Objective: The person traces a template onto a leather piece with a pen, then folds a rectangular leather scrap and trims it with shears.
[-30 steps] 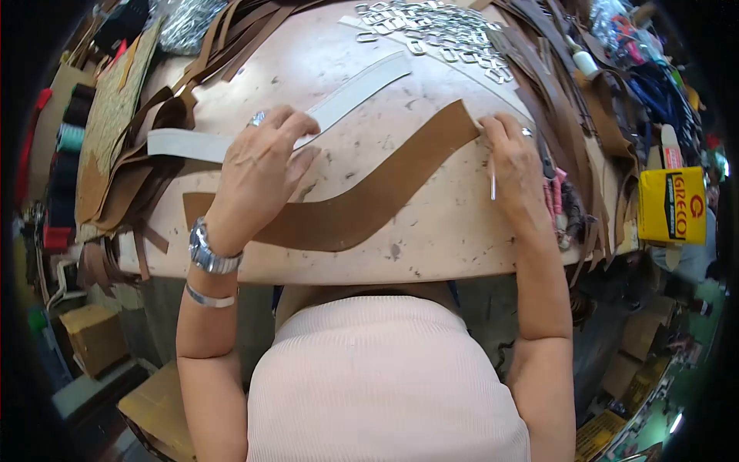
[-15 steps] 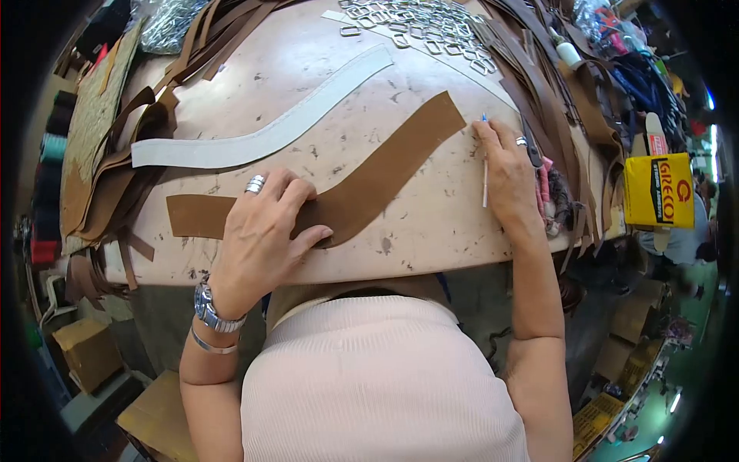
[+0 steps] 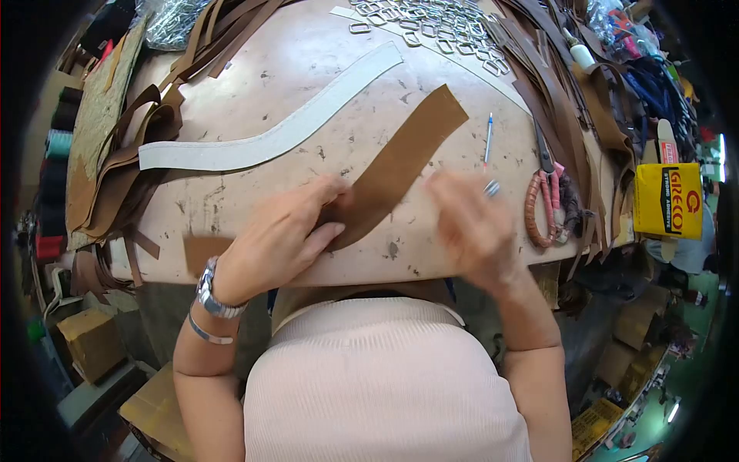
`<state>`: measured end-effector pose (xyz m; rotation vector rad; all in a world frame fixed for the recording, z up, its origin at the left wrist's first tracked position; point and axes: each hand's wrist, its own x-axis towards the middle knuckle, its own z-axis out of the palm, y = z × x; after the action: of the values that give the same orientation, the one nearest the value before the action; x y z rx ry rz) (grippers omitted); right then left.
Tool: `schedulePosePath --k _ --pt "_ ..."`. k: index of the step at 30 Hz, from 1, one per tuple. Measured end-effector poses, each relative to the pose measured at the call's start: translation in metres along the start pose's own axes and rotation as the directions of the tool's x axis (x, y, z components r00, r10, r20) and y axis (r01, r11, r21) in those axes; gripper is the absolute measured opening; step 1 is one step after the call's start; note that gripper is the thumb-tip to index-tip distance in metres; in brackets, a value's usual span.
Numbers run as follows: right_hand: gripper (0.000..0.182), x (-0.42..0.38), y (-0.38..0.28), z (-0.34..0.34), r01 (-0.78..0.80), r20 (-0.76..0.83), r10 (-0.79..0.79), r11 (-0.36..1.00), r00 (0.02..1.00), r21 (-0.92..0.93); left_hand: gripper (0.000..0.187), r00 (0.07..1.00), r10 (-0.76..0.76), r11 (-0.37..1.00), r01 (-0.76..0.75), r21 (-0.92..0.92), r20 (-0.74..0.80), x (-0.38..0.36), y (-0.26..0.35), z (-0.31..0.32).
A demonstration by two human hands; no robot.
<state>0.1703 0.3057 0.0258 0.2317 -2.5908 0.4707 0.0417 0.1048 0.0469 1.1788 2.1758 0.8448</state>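
A curved brown strip [image 3: 400, 162] lies on the worktable [image 3: 385, 258]. My left hand [image 3: 281, 235] is closed on the strip's middle, thumb and fingers pinching its edge. To the right of the strip, my right hand [image 3: 473, 231] hovers blurred over the table, so its fingers are hard to make out. A thin pen [image 3: 489, 142] lies beyond that hand. Further left on the table is a curved white strip [image 3: 285, 138]. Scissors with wrapped handles [image 3: 545, 204] rest right of my right hand.
Metal rings [image 3: 439, 31] are spread at the far edge. Brown straps [image 3: 550, 92] run along the right side, and more brown pieces [image 3: 127, 177] are piled at the left. A yellow box [image 3: 668, 202] stands at the far right.
My right hand has let go of the pen and moved left toward the brown strip. My left hand has gone from resting on the strip to pinching it.
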Motion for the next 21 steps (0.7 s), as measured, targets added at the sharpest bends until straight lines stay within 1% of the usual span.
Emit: schedulePosePath --k 2,4,5,6,7,8,11,12,14,16,17,19,21 --pt "0.029 -0.007 -0.024 0.016 0.229 0.01 -0.229 0.972 0.973 0.051 0.02 0.996 0.076 0.991 -0.072 -0.117 0.036 0.008 -0.006 0.001" --pt "0.028 -0.009 -0.047 0.035 0.454 -0.089 -0.458 0.889 0.884 -0.067 0.026 0.968 0.027 0.912 0.08 -0.403 0.251 0.028 -0.008 -0.007" --pt "0.029 -0.006 -0.053 0.043 0.452 -0.099 -0.455 0.891 0.885 -0.053 0.029 0.934 0.036 0.837 0.167 -0.521 0.356 0.036 -0.005 -0.009" --pt "0.029 -0.003 -0.057 0.05 0.45 -0.11 -0.452 0.892 0.885 -0.046 0.034 0.926 -0.025 0.731 0.273 -0.625 0.376 0.039 0.002 -0.011" --pt "0.029 0.002 -0.059 0.054 0.448 -0.122 -0.45 0.893 0.885 -0.044 0.037 0.93 0.034 0.569 0.284 -0.772 0.366 0.043 0.006 -0.011" --pt "0.026 0.007 -0.06 0.055 0.415 -0.119 -0.423 0.906 0.898 -0.09 0.037 0.938 0.044 0.541 0.268 -0.797 0.345 0.046 0.009 -0.012" --pt "0.015 0.014 -0.049 0.049 0.41 -0.14 -0.46 0.867 0.877 -0.285 0.041 0.95 0.065 0.423 0.251 -0.871 0.305 0.052 0.012 -0.014" --pt "0.012 0.017 -0.046 0.043 0.439 -0.186 -0.49 0.861 0.852 -0.258 0.042 0.952 0.07 0.375 0.252 -0.892 0.299 0.054 0.011 -0.012" --pt "0.012 0.019 -0.049 0.027 0.419 -0.219 -0.423 0.906 0.879 -0.065 0.047 0.962 0.092 0.305 0.217 -0.927 0.256 0.056 0.013 -0.005" --pt "0.015 0.02 -0.056 0.013 0.409 -0.257 -0.37 0.904 0.893 0.12 0.052 0.968 0.102 0.218 0.204 -0.954 0.231 0.062 0.012 0.001" --pt "0.016 0.016 -0.057 0.009 0.416 -0.268 -0.362 0.89 0.893 0.185 0.051 0.984 0.071 0.223 0.143 -0.964 0.163 0.068 0.012 0.004" --pt "0.017 0.01 -0.058 -0.004 0.369 -0.18 -0.329 0.888 0.927 0.274 0.05 1.0 0.0 0.24 0.024 -0.97 0.025 0.08 0.01 0.011" --pt "0.018 0.002 -0.056 -0.012 0.31 -0.118 -0.287 0.897 0.95 0.316 0.048 0.997 -0.032 0.355 -0.054 -0.933 -0.069 0.088 0.002 0.008"
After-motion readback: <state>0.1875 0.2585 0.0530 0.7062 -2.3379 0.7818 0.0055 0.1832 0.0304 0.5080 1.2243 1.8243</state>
